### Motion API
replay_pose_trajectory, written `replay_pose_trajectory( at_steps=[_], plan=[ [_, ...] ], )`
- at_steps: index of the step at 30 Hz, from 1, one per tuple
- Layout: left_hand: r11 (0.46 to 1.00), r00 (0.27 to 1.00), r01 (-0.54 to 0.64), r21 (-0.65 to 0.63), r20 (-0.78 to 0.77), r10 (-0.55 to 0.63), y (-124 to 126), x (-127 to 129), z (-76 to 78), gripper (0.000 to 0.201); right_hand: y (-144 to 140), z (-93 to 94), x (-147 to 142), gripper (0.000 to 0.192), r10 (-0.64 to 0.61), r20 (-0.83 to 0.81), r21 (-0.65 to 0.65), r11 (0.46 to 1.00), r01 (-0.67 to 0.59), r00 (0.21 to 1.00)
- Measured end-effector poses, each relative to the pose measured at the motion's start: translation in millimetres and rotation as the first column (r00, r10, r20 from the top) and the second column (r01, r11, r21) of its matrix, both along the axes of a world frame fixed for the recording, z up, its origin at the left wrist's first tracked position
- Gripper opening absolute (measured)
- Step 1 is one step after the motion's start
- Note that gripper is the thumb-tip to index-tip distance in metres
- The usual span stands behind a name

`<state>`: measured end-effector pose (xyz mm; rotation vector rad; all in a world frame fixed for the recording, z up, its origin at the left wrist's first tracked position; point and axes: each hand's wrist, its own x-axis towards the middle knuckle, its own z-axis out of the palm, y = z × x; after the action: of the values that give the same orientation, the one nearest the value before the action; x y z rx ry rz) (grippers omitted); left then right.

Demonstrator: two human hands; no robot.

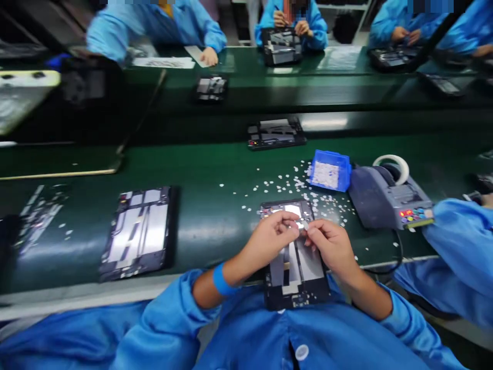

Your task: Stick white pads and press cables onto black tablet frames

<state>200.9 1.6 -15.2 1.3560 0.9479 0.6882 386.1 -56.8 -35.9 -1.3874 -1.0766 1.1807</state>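
Note:
An opened tablet (pixel 314 264) with silver battery plates and black cables lies in front of me, its near end overhanging the green table edge against my blue coat. Above its upper half, my left hand (pixel 275 234) is closed, thumb and fingers pinched together. Close beside it my right hand (pixel 329 241) pinches a small white piece (pixel 305 225) between thumb and finger. Whether the left fingertips also grip something is hidden. Many small white bits (pixel 300 182) are scattered on the table beyond the tablet, by a blue bin (pixel 348 174) holding more of them.
A grey tape dispenser (pixel 375 200) with a white roll stands right of the bin. Other opened tablets lie at left (pixel 138 226) and farther back (pixel 276 133). A co-worker's blue sleeve (pixel 454 236) reaches in at right; several people sit across the bench.

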Motion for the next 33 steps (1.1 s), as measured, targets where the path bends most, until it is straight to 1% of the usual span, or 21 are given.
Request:
replay_pose_trajectory(
  at_steps=[2, 3, 5, 6, 7, 8, 9, 10, 11, 12, 13, 14, 15, 16, 17, 19, 21, 23, 28, 33],
  plan=[
    [0.994, 0.993, -0.071, -0.078, 0.087, 0.077, 0, 0, -5.6, 0.024, 9, -1.6, -16, 0.019, 0.088, 0.031, 0.04, 0.995, -0.089, 0.996],
    [0.99, 0.989, -0.105, -0.096, 0.094, 0.114, 0, -4, -7.9, 0.021, 13, -3.6, -21, 0.02, 0.124, 0.043, 0.055, 0.99, -0.127, 0.991],
    [0.982, 0.983, -0.174, -0.08, 0.043, 0.178, 0, -19, -10.9, 0.019, 19, -8.6, -25, 0.022, 0.205, 0.096, 0.061, 0.975, -0.212, 0.974],
    [0.977, 0.977, -0.212, -0.04, -0.001, 0.212, 0, -28, -11.6, 0.018, 22, -11.1, -23, 0.022, 0.238, 0.157, 0.068, 0.966, -0.251, 0.959],
    [0.967, 0.966, -0.252, 0.031, -0.047, 0.253, 0, -39, -11.7, 0.017, 27, -13.4, -21, 0.023, 0.256, 0.247, 0.089, 0.955, -0.284, 0.935],
    [0.95, 0.951, -0.281, 0.133, -0.093, 0.294, 1, -51, -11.5, 0.016, 32, -15.2, -17, 0.023, 0.256, 0.359, 0.127, 0.939, -0.319, 0.897],
    [0.927, 0.938, -0.273, 0.258, -0.144, 0.316, 3, -61, -11.0, 0.015, 39, -16.4, -13, 0.024, 0.236, 0.483, 0.176, 0.917, -0.357, 0.844],
    [0.896, 0.927, -0.218, 0.386, -0.207, 0.314, 4, -71, -10.5, 0.014, 46, -17.1, -9, 0.025, 0.196, 0.601, 0.227, 0.888, -0.401, 0.775],
    [0.86, 0.914, -0.115, 0.498, -0.286, 0.288, 6, -78, -10.2, 0.014, 53, -17.3, -6, 0.027, 0.148, 0.703, 0.266, 0.852, -0.45, 0.696],
    [0.816, 0.889, 0.019, 0.578, -0.383, 0.251, 8, -83, -10.4, 0.014, 61, -17.1, -4, 0.029, 0.103, 0.785, 0.284, 0.816, -0.503, 0.611],
    [0.768, 0.848, 0.161, 0.62, -0.485, 0.214, 10, -86, -11.2, 0.015, 68, -16.6, -3, 0.031, 0.067, 0.848, 0.284, 0.781, -0.556, 0.526],
    [0.719, 0.795, 0.291, 0.631, -0.578, 0.186, 11, -86, -12.6, 0.016, 74, -15.9, -3, 0.032, 0.035, 0.895, 0.272, 0.748, -0.606, 0.444],
    [0.672, 0.74, 0.393, 0.628, -0.65, 0.175, 12, -85, -14.4, 0.016, 80, -15.3, -3, 0.034, 0.009, 0.929, 0.252, 0.715, -0.652, 0.369],
    [0.629, 0.691, 0.467, 0.622, -0.701, 0.179, 14, -82, -16.4, 0.015, 84, -14.8, -4, 0.035, -0.011, 0.952, 0.231, 0.681, -0.695, 0.306],
    [0.592, 0.652, 0.521, 0.615, -0.734, 0.189, 15, -79, -18.5, 0.015, 88, -14.6, -4, 0.036, -0.026, 0.966, 0.211, 0.649, -0.731, 0.257],
    [0.543, 0.607, 0.584, 0.603, -0.769, 0.201, 16, -74, -21.6, 0.016, 92, -15.2, -4, 0.035, -0.042, 0.981, 0.176, 0.606, -0.776, 0.189],
    [0.522, 0.587, 0.612, 0.594, -0.784, 0.202, 18, -71, -22.5, 0.02, 94, -16.6, -3, 0.034, -0.05, 0.986, 0.156, 0.59, -0.792, 0.157],
    [0.519, 0.579, 0.621, 0.588, -0.79, 0.202, 18, -69, -21.4, 0.023, 94, -18.0, 0, 0.034, -0.05, 0.988, 0.145, 0.582, -0.8, 0.143],
    [0.514, 0.569, 0.631, 0.581, -0.797, 0.202, 16, -66, -16.9, 0.024, 94, -19.2, 3, 0.036, -0.038, 0.989, 0.142, 0.574, -0.807, 0.146],
    [0.515, 0.549, 0.649, 0.56, -0.813, 0.194, 14, -64, -18.5, 0.022, 95, -20.0, 3, 0.035, -0.02, 0.991, 0.121, 0.57, -0.813, 0.134]
  ],
)
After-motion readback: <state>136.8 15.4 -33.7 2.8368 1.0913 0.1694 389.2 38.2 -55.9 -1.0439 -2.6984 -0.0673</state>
